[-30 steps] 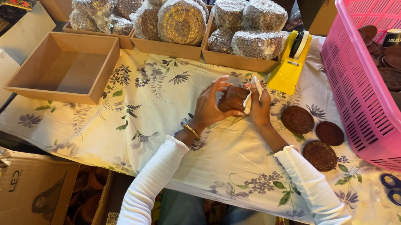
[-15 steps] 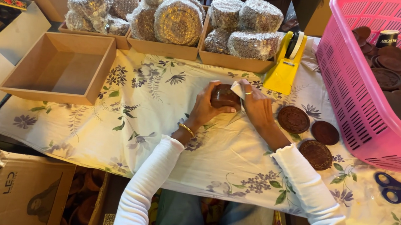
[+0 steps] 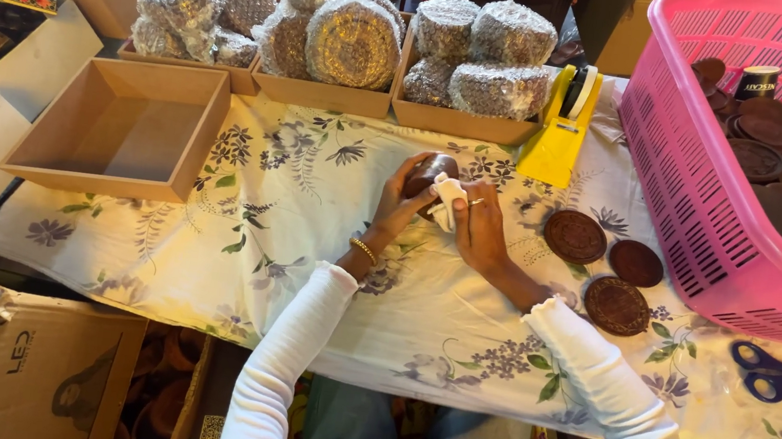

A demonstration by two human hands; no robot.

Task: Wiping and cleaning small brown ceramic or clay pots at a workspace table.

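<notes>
A: What covers the table?

B: A white cloth with a flower print (image 3: 242,232) covers it. At the middle, the left hand (image 3: 399,206) grasps a dark brown round piece (image 3: 430,171), the fingers curled around it. The right hand (image 3: 480,228) is just beside it. Its fingers pinch a small white cloth (image 3: 447,200) that touches the piece.

A: And to the right?

B: Three flat brown discs (image 3: 575,236) lie on the cloth, near the right hand. Farther right stands a pink plastic basket (image 3: 696,215), and more dark discs are inside it. Blue-handled scissors (image 3: 766,371) lie at the near right.

A: What stands at the far side?

B: A row of low cardboard trays (image 3: 326,96) stands there, and they carry round bundles in bubble wrap (image 3: 353,43). A yellow tape dispenser (image 3: 563,126) stands next to them, to the right. An empty cardboard box (image 3: 122,128) sits on the left of the table.

A: What about the room?

B: It is full. More boxes with mixed goods are at the far left. A cardboard carton (image 3: 39,376) stands at the near left, below the table edge. The person wears white sleeves (image 3: 280,374).
</notes>
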